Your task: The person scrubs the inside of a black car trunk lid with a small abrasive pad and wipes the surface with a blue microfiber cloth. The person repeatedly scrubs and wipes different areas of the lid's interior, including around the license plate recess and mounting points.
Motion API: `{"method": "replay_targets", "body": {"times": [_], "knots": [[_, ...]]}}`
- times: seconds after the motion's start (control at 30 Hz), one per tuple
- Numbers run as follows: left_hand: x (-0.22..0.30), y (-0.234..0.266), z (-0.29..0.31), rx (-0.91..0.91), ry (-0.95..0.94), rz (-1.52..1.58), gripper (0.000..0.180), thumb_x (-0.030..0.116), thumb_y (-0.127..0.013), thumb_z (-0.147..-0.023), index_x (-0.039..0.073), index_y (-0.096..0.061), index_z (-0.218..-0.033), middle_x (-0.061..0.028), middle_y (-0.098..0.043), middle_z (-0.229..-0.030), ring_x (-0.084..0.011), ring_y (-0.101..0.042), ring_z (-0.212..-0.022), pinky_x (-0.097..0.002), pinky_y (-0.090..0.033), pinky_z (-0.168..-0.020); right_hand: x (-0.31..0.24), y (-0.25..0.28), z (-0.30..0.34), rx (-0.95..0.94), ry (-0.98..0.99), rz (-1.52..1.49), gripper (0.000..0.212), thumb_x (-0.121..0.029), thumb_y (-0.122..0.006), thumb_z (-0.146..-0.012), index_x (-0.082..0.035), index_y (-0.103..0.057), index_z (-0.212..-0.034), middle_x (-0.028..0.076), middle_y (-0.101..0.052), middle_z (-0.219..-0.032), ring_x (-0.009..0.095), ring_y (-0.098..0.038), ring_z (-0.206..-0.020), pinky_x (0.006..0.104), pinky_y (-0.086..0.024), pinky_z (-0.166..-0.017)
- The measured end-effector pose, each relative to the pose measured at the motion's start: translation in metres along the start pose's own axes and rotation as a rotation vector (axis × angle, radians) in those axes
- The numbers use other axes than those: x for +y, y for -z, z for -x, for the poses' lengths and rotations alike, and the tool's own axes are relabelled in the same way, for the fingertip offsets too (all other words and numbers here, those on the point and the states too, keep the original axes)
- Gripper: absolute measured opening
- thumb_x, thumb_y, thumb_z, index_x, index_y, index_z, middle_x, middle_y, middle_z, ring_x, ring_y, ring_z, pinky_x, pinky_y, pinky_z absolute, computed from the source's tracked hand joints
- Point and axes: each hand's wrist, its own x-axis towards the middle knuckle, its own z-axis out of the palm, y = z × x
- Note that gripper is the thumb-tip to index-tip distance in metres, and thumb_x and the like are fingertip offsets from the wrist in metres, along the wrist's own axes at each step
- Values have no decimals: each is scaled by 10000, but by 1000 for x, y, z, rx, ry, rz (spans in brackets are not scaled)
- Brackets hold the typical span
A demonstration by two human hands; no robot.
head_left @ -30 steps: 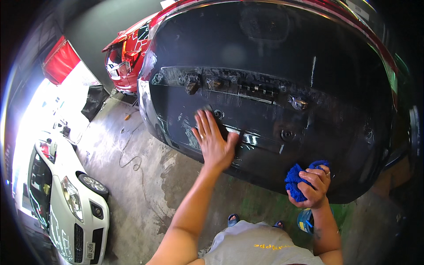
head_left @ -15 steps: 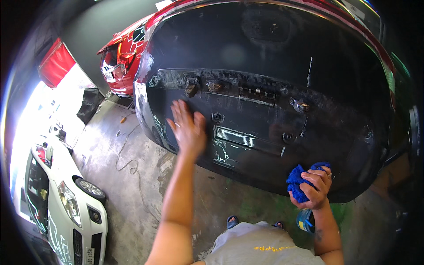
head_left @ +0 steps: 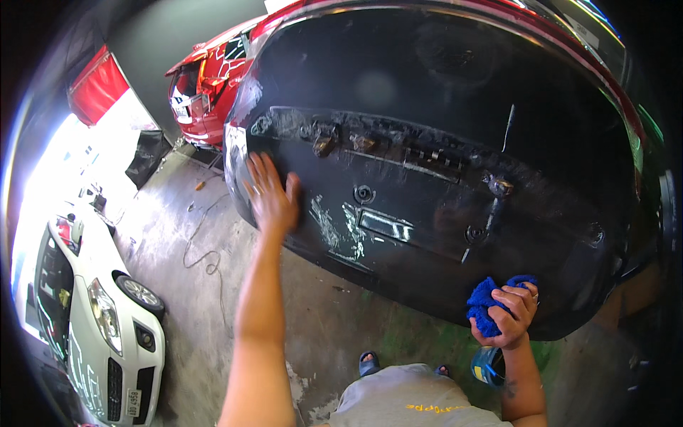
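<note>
A dark car tailgate (head_left: 441, 256) with a dull black surface fills the upper middle. My left hand (head_left: 273, 198) lies flat on its lower left part, fingers stretched and thumb apart, holding nothing. Just right of that hand are pale streaks and a shiny rectangular recess (head_left: 384, 224). Across the panel runs a long recess with exposed fittings (head_left: 434, 158). At the lower right my right hand (head_left: 514, 313) grips a bunched blue cloth (head_left: 489, 306) close to the panel's lower edge; whether the cloth touches the panel I cannot tell.
A white car (head_left: 96, 313) stands at the left, and a red car (head_left: 203, 96) behind the tailgate's left side. A thin cord (head_left: 191, 256) lies on the concrete floor (head_left: 192, 327). Beneath my right forearm is a blue container with a yellow label (head_left: 486, 366).
My left hand has slid left and slightly down the panel toward its left edge. The view has shifted a little. My right hand keeps hold of the blue cloth.
</note>
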Motion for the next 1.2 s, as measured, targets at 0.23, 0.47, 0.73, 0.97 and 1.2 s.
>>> {"method": "replay_targets", "body": {"times": [0.23, 0.47, 0.73, 0.97, 1.2], "knots": [[26, -17, 64, -2, 176, 221, 863, 596, -359, -1179, -14, -192, -1767, -268, -124, -1853, -436, -74, -1726, -577, -98, -1379, 3, 2, 8, -18, 13, 6, 327, -296, -876, -791, -168, -629, -962, 82, -722, -1194, 330, -695, -1069, 555, -472, -985], [246, 75, 241, -198, 196, 572, 996, 430, -643, -1081, -116, -128, -1735, -375, -66, -1819, -534, -39, -1703, -588, -73, -1377, 9, -2, 3, 25, 74, -39, 315, -281, -887, -791, -159, -642, -948, 83, -741, -1156, 330, -706, -1034, 523, -484, -957], [188, 30, 172, -93, 434, 368, 917, 604, -334, -1178, -117, -192, -1726, -338, -149, -1820, -459, -56, -1720, -560, -92, -1388, 21, 9, 0, -34, 70, -250, 342, -244, -928, -622, -176, -661, -824, 25, -759, -1075, 274, -703, -954, 475, -480, -880], [358, 62, 249, -70, 132, 434, 1034, 597, -549, -1101, -184, -205, -1686, -431, -139, -1778, -536, -108, -1696, -616, -95, -1372, 63, 47, -4, 16, 29, -351, 373, -239, -942, -578, -139, -674, -817, 42, -712, -900, 297, -675, -812, 461, -494, -763], [247, 57, 166, -14, 372, 325, 886, 525, -508, -1140, -94, -251, -1718, -370, -191, -1798, -505, -138, -1701, -652, -114, -1361, 143, 155, -15, 44, 179, -47, 328, -222, -911, -664, -134, -662, -859, 69, -747, -1074, 302, -701, -941, 479, -501, -885]]}}
